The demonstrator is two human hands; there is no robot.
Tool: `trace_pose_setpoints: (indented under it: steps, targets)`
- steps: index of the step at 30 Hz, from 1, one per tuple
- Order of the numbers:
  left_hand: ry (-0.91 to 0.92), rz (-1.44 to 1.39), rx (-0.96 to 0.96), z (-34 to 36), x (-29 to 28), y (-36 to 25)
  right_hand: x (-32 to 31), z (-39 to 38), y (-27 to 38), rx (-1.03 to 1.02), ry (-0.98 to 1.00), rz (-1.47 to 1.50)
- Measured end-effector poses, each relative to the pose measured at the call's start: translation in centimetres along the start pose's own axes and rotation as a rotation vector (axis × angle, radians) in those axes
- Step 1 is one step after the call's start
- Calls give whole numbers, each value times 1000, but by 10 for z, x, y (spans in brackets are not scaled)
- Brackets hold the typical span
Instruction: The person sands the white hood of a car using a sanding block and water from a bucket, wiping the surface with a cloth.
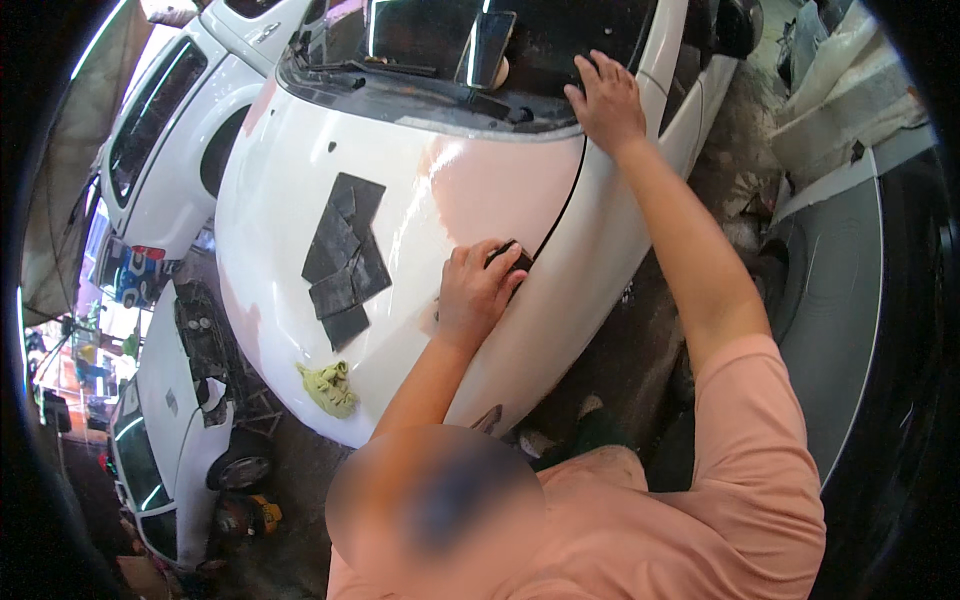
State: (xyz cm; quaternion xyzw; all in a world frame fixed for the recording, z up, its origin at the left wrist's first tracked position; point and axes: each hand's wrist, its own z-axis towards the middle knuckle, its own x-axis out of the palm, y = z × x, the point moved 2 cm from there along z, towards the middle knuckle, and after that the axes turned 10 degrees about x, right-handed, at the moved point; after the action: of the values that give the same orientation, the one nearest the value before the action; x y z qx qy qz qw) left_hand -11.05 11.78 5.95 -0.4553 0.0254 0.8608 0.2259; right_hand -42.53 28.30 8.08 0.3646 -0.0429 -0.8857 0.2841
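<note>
My left hand is closed around a small black sanding block. It presses the block on the white car hood, at the lower end of a pinkish filler patch and beside the dark seam along the fender. Farther off, my right hand rests with fingers spread at the lower corner of the windshield, holding nothing. Overlapping black sheets that look like sandpaper lie on the hood left of my left hand. Nearer the front sits a crumpled yellow-green cloth.
A phone leans on the windshield above the wipers. Two other white cars stand to the left, one by the far side and one nearer. A grey car panel borders the right side.
</note>
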Motion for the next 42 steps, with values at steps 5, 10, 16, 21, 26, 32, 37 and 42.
trace_pose_setpoints:
  steps: [5, 10, 16, 21, 26, 32, 37, 42]
  targets:
    - [95, 22, 67, -81, -27, 21, 3, 2, -17, 13, -50, -18]
    - [94, -28, 176, -10, -9, 18, -13, 6, 12, 26, -40, 60]
    - [89, -2, 194, 32, 16, 17, -1, 3, 3, 31, 30, 38]
    - [186, -3, 157, -90, -25, 21, -8, 1, 3, 40, -12, 19]
    - [136, -25, 238, 29, 13, 10, 2, -1, 13, 62, 2, 35]
    - [190, 12, 141, -92, -29, 8, 2, -4, -7, 91, 11, 26]
    - [176, -44, 278, 12, 12, 6, 3, -2, 13, 69, 11, 45]
    - [136, -23, 282, 16, 20, 9, 3, 6, 0, 76, 12, 24]
